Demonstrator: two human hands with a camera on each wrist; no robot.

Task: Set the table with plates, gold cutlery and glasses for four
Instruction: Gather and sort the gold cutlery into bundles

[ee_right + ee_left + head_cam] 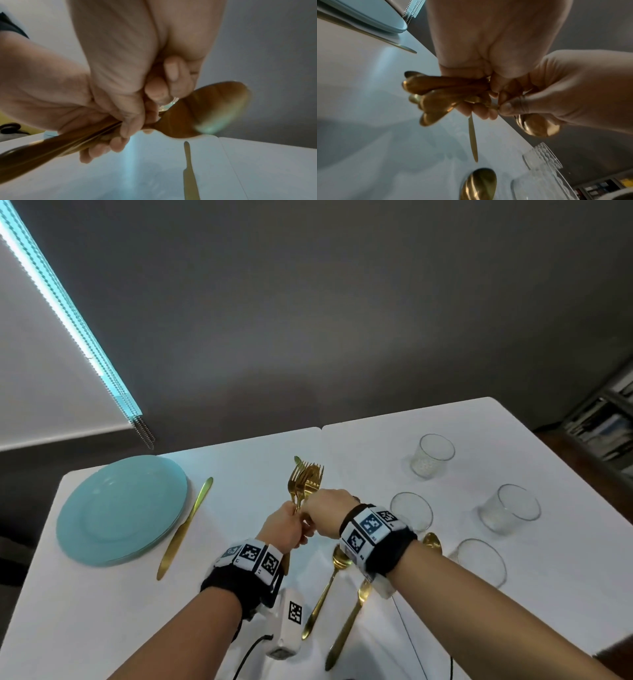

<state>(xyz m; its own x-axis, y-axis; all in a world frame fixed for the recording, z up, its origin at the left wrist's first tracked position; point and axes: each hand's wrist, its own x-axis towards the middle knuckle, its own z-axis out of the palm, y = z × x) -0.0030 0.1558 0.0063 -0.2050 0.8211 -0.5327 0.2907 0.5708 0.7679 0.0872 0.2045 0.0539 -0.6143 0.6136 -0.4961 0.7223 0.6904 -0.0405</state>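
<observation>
Upright, forks (306, 479) rise above both hands' (290, 524) grip.

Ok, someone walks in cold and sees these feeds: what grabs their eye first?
The gold forks bunched upright over the table's middle, gripped by the left hand while the right hand pinches at them. Next, the teal plates stacked at the far left with a gold knife beside them. Then four empty glasses clustered on the right.
</observation>
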